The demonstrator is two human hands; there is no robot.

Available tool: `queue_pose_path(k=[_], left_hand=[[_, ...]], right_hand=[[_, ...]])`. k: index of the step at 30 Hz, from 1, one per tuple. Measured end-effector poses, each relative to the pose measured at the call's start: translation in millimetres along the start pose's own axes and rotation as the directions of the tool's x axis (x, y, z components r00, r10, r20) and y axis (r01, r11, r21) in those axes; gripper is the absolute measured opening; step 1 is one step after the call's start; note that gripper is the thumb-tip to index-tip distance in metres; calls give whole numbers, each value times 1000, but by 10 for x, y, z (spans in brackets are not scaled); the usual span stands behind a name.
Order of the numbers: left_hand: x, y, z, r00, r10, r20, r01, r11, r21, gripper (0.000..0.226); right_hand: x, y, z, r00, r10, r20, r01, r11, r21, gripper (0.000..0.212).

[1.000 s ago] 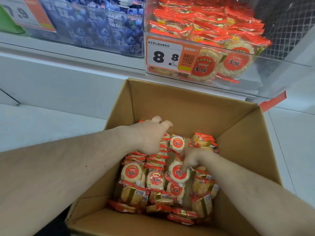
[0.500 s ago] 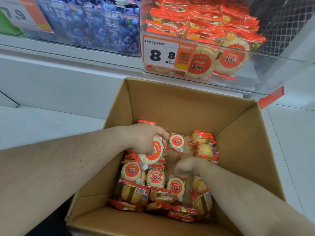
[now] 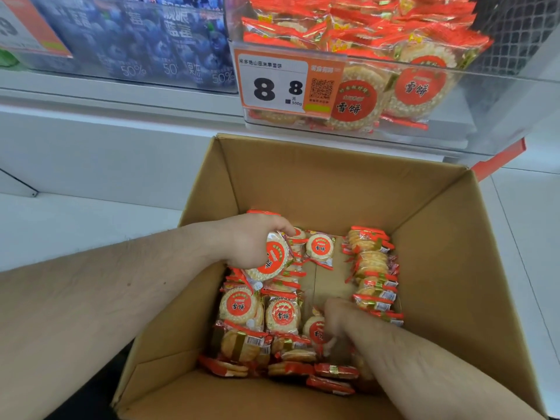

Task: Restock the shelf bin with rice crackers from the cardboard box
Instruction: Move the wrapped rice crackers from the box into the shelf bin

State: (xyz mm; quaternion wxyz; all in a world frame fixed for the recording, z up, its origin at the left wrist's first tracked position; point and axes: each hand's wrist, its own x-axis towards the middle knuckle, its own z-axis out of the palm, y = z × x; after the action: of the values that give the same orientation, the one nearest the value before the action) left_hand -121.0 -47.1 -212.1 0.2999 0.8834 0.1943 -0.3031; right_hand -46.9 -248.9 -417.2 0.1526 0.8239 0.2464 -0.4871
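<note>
- The left hand [image 3: 251,242], at the middle of the frame, has its fingers curled over a round cracker packet [image 3: 271,259] with a red label, tilted up on edge against the palm; a second earlier that hand lay flat on the pile with nothing lifted.
- The right hand [image 3: 336,318], lower and to the right, reaches down among the packets near the box floor. It has slid toward the near side since a second ago, and its fingers appear to close on a packet [image 3: 315,330] beneath it (they are blurred, so I cannot tell whether it has a real hold).
- Around the hands, the rice crackers [image 3: 260,313] lie in loose rows on the bottom of the cardboard box [image 3: 454,268], with a strip of bare cardboard showing between the left rows and the stack along the right wall.
- Above the box, at the upper right of the frame, the clear shelf bin [image 3: 485,95] already holds a heap of the same packets behind an orange price tag [image 3: 281,83].
- To its left stands a bin of blue packets [image 3: 151,40].
- My reading: one packet is freshly gathered and another is being sought, so the next lift to the bin looks close, though much stock remains below.
</note>
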Motion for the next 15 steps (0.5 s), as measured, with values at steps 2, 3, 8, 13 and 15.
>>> queue_pose_path(k=[2, 3, 8, 13, 15], left_hand=[[-26, 15, -14, 1000, 29, -6, -29, 999, -35, 78], [-32, 12, -21, 999, 50, -16, -51, 997, -61, 78], [-99, 45, -82, 989, 119, -89, -138, 961, -240, 80], [-168, 137, -161, 977, 163, -137, -206, 884, -419, 86], [-197, 196, -171, 972, 196, -128, -233, 856, -461, 90]], right_hand=[[-72, 67, -228, 997, -24, -73, 17, 995, -96, 37], [-139, 117, -378, 993, -40, -111, 25, 991, -134, 35], [-791, 443, -1234, 947, -167, -273, 126, 979, -159, 27], [-1810, 628, -1813, 891, -282, -355, 379, 894, 241, 10], [-2146, 610, -1905, 853, -362, -376, 464, 855, 230, 8]])
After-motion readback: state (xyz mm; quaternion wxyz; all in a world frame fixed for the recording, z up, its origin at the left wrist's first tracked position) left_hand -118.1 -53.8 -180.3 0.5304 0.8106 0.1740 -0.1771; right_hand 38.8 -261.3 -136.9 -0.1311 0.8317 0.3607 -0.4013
